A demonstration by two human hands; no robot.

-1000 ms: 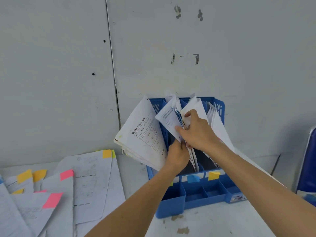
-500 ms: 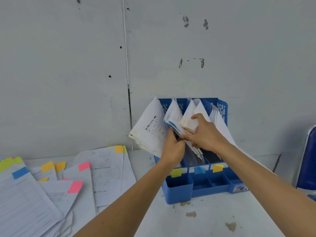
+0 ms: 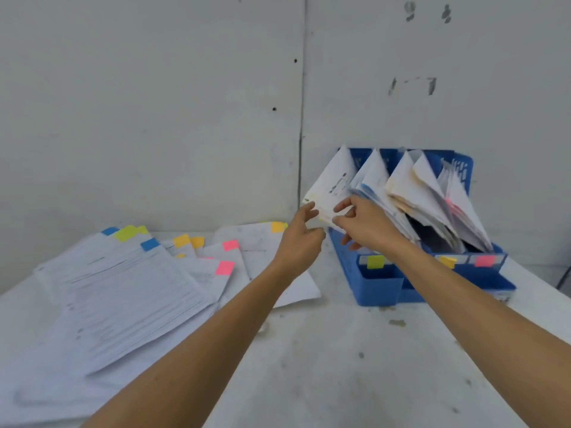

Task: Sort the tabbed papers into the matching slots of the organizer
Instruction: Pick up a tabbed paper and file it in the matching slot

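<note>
Half a second ago both hands were buried among the standing sheets in the middle of the blue organizer [image 3: 380, 288], the left parting two bundles and the right gripping the one beside it. Now both have drawn back to the organizer's left edge at centre right of the frame. The left hand [image 3: 298, 234] is clear of the paper, its fingers loosely extended and holding nothing. The right hand [image 3: 369, 227] has its fingers spread and relaxed, the tips just touching the lower edge of the leftmost bundle [image 3: 332, 180]; it does not appear to clasp any sheet. The filed bundles lean fanned in their slots behind the yellow-green label [image 3: 375, 261], the orange label [image 3: 447, 261] and the pink label [image 3: 484, 260]; any label between the first two is hidden by the right forearm. The view has also swung leftward, so that the loose tabbed papers [image 3: 129, 291] now fill the lower left of the frame, spread across the table [image 3: 324, 366] with blue, yellow-green, orange and pink tabs showing. This suggests that one filing is finished and the hands are freed. Much of the pile is still unsorted, so the likely next step is a reach to the left for another sheet.
</note>
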